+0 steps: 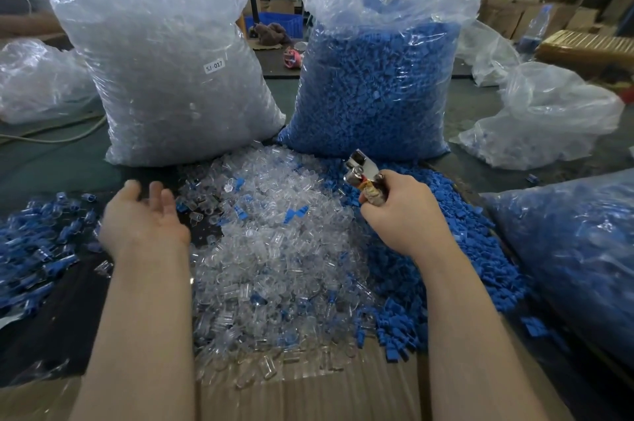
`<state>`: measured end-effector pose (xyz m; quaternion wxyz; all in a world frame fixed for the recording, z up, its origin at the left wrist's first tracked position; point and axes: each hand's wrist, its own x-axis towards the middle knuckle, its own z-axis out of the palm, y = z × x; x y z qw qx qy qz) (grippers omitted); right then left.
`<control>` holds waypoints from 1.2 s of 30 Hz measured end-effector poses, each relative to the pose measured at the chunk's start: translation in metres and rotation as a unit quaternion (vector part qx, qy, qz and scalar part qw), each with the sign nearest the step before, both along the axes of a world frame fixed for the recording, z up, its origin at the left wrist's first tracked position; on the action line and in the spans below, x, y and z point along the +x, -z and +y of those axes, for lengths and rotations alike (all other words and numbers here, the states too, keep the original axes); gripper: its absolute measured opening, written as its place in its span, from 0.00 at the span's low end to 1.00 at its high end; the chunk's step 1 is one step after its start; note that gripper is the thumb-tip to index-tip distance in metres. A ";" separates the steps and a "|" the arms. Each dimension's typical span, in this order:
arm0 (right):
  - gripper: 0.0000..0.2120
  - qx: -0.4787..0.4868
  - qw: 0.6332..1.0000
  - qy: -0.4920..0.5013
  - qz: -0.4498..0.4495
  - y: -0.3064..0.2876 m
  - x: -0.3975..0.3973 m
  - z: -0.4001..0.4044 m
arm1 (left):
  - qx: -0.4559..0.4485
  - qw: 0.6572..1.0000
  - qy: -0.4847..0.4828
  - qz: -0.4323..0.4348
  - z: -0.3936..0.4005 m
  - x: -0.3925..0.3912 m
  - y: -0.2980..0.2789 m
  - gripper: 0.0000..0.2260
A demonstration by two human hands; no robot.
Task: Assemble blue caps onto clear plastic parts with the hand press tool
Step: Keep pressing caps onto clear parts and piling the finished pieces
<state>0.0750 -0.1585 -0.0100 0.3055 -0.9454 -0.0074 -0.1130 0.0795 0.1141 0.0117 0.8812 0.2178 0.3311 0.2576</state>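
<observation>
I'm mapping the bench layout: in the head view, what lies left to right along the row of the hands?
Pile of assembled blue-capped parts → left hand → clear parts pile → right hand gripping the press tool → blue caps pile.

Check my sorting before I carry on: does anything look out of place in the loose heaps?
Yes. Several blue caps lie scattered in the clear parts pile, away from the blue cap heap on the right. Nothing looks damaged.

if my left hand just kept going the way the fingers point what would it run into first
Probably the big bag of clear parts standing just beyond the left hand. The open fingers point up and away over dark table, with nothing visible between. Depth is hard to judge from this view.
</observation>
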 end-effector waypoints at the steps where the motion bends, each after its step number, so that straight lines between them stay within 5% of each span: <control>1: 0.05 -0.004 1.000 -0.004 -0.004 0.000 0.000 0.001 | 0.052 0.998 0.030 0.020 -0.011 0.001 -0.003 0.04; 4: 0.08 -0.023 1.000 -0.012 -0.012 -0.001 -0.001 0.006 | 0.222 0.955 0.194 0.036 -0.044 -0.001 -0.009 0.02; 9: 0.06 -0.034 0.998 -0.040 -0.023 -0.003 -0.003 0.012 | 0.483 0.747 0.455 0.033 -0.093 -0.012 -0.005 0.20; 11: 0.09 -0.031 0.997 -0.058 -0.028 -0.005 -0.004 0.015 | 0.514 0.707 0.485 0.027 -0.106 -0.013 -0.001 0.23; 18: 0.11 -0.082 0.989 -0.115 -0.044 -0.007 -0.005 0.023 | 0.497 0.766 0.407 -0.034 -0.113 -0.015 -0.001 0.06; 23: 0.24 -0.140 0.987 -0.076 -0.003 -0.005 -0.005 0.012 | 0.472 0.805 0.360 -0.018 -0.105 -0.012 0.000 0.06; 25: 0.23 -0.120 0.990 -0.076 -0.007 -0.006 -0.005 0.013 | 0.479 0.794 0.373 -0.027 -0.101 -0.012 -0.001 0.07; 30: 0.11 -0.077 0.996 0.024 0.028 -0.002 -0.001 0.009 | 0.638 0.688 0.337 0.083 -0.071 -0.008 -0.001 0.10; 33: 0.05 -0.076 0.992 0.093 0.043 0.004 0.001 0.002 | 0.762 0.564 0.224 0.225 -0.037 -0.004 0.003 0.10; 36: 0.05 -0.050 0.985 0.153 0.065 0.008 0.002 -0.002 | 0.780 0.452 0.236 0.362 -0.013 -0.002 0.011 0.16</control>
